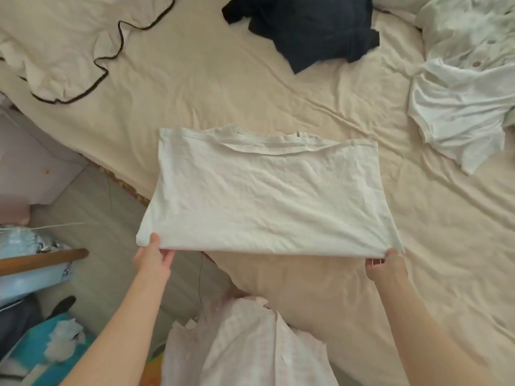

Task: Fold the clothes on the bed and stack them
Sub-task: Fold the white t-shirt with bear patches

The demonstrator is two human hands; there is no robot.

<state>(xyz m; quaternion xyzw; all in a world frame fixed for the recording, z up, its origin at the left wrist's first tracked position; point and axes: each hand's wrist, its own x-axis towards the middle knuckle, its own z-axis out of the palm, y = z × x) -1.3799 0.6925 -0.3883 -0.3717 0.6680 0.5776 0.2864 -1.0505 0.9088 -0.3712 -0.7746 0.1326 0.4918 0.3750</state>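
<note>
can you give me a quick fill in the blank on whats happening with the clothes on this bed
1. Both hands, the left hand and the right hand, pinch the near edge of a ______ shirt.
2. The crumpled garment at the far side of the bed is dark ______ in colour.
3. The pile of pale clothes lies to the ______ of the held shirt.

Missing words: white; navy; right
</note>
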